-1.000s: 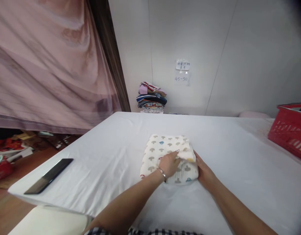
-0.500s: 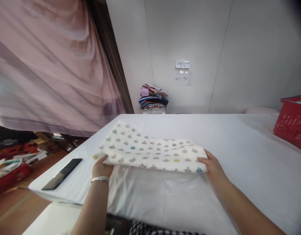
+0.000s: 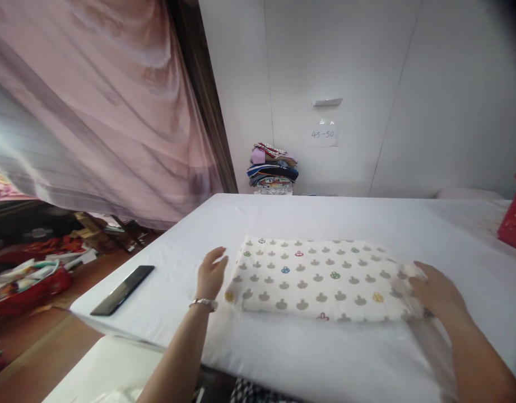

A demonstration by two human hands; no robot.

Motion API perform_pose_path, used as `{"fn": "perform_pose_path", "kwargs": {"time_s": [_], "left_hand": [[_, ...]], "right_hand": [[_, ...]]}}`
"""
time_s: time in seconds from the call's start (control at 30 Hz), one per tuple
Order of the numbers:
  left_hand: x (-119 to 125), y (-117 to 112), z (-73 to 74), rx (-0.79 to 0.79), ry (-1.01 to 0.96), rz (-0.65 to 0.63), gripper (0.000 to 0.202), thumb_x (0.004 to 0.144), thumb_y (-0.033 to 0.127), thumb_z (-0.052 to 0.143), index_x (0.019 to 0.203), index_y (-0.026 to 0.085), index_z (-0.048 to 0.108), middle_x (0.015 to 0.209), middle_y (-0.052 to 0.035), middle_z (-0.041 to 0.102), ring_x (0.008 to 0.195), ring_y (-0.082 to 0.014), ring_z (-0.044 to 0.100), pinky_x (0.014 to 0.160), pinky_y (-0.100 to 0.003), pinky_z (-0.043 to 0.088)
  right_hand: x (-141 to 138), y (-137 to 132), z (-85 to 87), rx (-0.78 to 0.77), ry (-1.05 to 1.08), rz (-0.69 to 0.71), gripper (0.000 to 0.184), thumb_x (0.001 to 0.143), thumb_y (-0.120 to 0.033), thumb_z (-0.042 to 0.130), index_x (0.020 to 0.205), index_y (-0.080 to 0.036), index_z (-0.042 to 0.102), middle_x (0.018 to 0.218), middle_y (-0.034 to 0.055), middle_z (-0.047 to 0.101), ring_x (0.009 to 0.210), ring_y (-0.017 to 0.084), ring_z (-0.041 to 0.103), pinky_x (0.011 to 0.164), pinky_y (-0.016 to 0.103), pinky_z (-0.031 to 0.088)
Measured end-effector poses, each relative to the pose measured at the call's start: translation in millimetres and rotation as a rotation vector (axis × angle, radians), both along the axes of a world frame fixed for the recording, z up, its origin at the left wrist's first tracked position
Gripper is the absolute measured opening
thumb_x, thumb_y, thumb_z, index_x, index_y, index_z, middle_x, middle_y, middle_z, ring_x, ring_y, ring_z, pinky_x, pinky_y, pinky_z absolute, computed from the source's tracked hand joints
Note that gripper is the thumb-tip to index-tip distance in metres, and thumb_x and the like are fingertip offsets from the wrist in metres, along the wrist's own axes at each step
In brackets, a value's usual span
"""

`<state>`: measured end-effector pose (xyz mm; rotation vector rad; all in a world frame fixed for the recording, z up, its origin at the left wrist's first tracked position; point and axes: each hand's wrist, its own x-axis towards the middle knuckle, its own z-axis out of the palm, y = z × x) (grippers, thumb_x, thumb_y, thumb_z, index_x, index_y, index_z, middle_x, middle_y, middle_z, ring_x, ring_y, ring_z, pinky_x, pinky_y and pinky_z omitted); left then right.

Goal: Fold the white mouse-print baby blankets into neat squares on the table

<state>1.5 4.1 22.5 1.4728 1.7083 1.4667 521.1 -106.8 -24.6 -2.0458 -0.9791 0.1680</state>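
Observation:
A white cloth with small coloured mushroom prints (image 3: 316, 278) lies folded into a long rectangle on the white table (image 3: 325, 218). My left hand (image 3: 210, 273) hovers just off the cloth's left end, fingers stretched out and apart, holding nothing. My right hand (image 3: 436, 291) rests flat on the cloth's right end, slightly blurred, fingers extended.
A black phone (image 3: 122, 289) lies near the table's left front corner. A red basket (image 3: 514, 215) shows at the right edge. A stack of folded clothes (image 3: 272, 168) stands against the back wall. A pink curtain (image 3: 93, 112) hangs at left, with clutter on the floor below.
The cloth went from a small folded bundle to a long strip: my left hand pulled one layer out to the left, laid it flat and let go. My right hand stayed at the right end.

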Motion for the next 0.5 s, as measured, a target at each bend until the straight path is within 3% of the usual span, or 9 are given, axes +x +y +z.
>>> {"fn": "perform_pose_path", "kwargs": {"time_s": [0.1, 0.2, 0.3, 0.4, 0.5], "left_hand": [[41.1, 21.1, 3.0, 0.038, 0.365, -0.283, 0.025, 0.075, 0.027, 0.056, 0.098, 0.022, 0.063, 0.121, -0.0059, 0.057, 0.104, -0.021, 0.056, 0.092, -0.034, 0.043], [76.5, 45.7, 0.7, 0.055, 0.7, -0.431, 0.032, 0.078, 0.02, 0.052, 0.109, 0.022, 0.059, 0.129, -0.0082, 0.052, 0.119, -0.0225, 0.047, 0.103, -0.037, 0.033], [98.4, 68.9, -6.7, -0.06, 0.991, -0.484, 0.039, 0.081, 0.018, 0.047, 0.12, 0.023, 0.052, 0.136, -0.0082, 0.045, 0.129, -0.0235, 0.034, 0.108, -0.044, 0.022], [106.3, 86.2, -13.8, -0.177, 1.13, -0.515, 0.038, 0.083, 0.02, 0.045, 0.12, 0.023, 0.052, 0.131, -0.0086, 0.051, 0.124, -0.0244, 0.041, 0.104, -0.048, 0.023], [106.2, 95.5, -13.2, -0.169, 1.176, -0.524, 0.036, 0.082, 0.026, 0.048, 0.117, 0.019, 0.054, 0.121, -0.0123, 0.057, 0.115, -0.0272, 0.049, 0.098, -0.048, 0.029]], "right_hand": [[-2.1, 3.0, -0.5, -0.165, -0.181, 0.033, 0.054, 0.07, -0.04, 0.055, 0.117, -0.014, 0.058, 0.114, 0.017, 0.06, 0.081, 0.029, 0.061, 0.079, 0.047, 0.044], [-13.1, 14.3, 13.6, -0.107, -0.251, 0.139, 0.052, 0.073, -0.041, 0.052, 0.12, -0.018, 0.056, 0.117, 0.0118, 0.059, 0.079, 0.024, 0.062, 0.079, 0.041, 0.047], [-19.7, 36.4, 24.7, -0.086, -0.284, 0.292, 0.045, 0.072, -0.038, 0.053, 0.112, -0.02, 0.061, 0.122, 0.0082, 0.057, 0.104, 0.026, 0.057, 0.087, 0.036, 0.045], [-21.0, 65.7, 24.3, -0.165, -0.313, 0.43, 0.046, 0.07, -0.029, 0.052, 0.115, -0.022, 0.06, 0.126, 0.0062, 0.055, 0.118, 0.026, 0.048, 0.096, 0.036, 0.04], [-20.8, 93.7, 18.3, -0.279, -0.371, 0.532, 0.055, 0.068, -0.019, 0.049, 0.122, -0.022, 0.055, 0.129, 0.006, 0.052, 0.123, 0.026, 0.043, 0.101, 0.036, 0.035]]}}
